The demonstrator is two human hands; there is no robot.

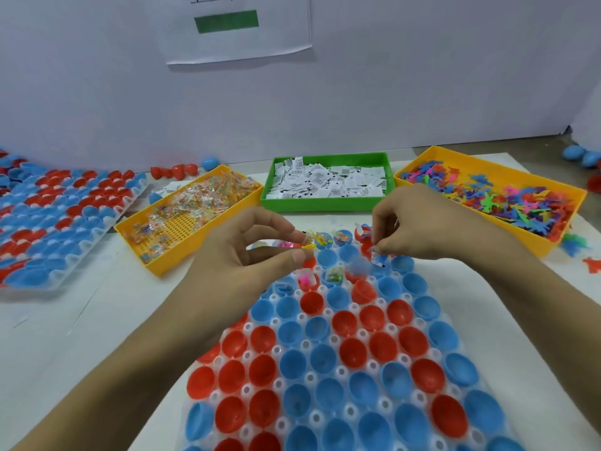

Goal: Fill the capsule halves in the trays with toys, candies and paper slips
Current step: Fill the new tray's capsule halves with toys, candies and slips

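— What did the near tray (328, 415) look like?

— A clear plastic sheet on the table in front of the person, packed with red and blue capsule halves (354, 353), open side up. Only the far rows held anything: bits of pink, yellow and wrapped candy.

— And the hands?

— Both over those far rows. The left hand (247, 252) pinched a small yellow toy (309, 246) between thumb and forefinger; the right hand (419, 222) pinched a white paper slip (376, 257) (printed, text unreadable).

— The supplies?

— Beyond: a yellow bin of candies (192, 216), a green bin of slips (328, 180), a yellow bin of toys (497, 193). A second tray (61, 216) lay left.
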